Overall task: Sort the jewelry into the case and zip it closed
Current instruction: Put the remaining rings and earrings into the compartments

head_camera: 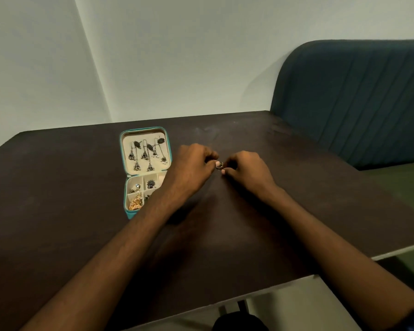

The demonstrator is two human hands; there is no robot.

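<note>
A small teal jewelry case (127,212) lies open on the dark table (58,187), left of my hands. Several dark dangling earrings (145,155) hang in its cream lid. Its lower half has compartments with a gold piece (135,203), a clear-stone piece (137,187) and a dark round piece (151,183); my left forearm hides the right compartments. My left hand (191,167) and my right hand (246,169) meet over the table's middle, fingers curled, both pinching a small ring (219,165) between them.
A dark blue padded seat back (356,99) rises at the table's far right corner. The table's front edge (320,275) runs diagonally at the lower right. Pale walls stand behind.
</note>
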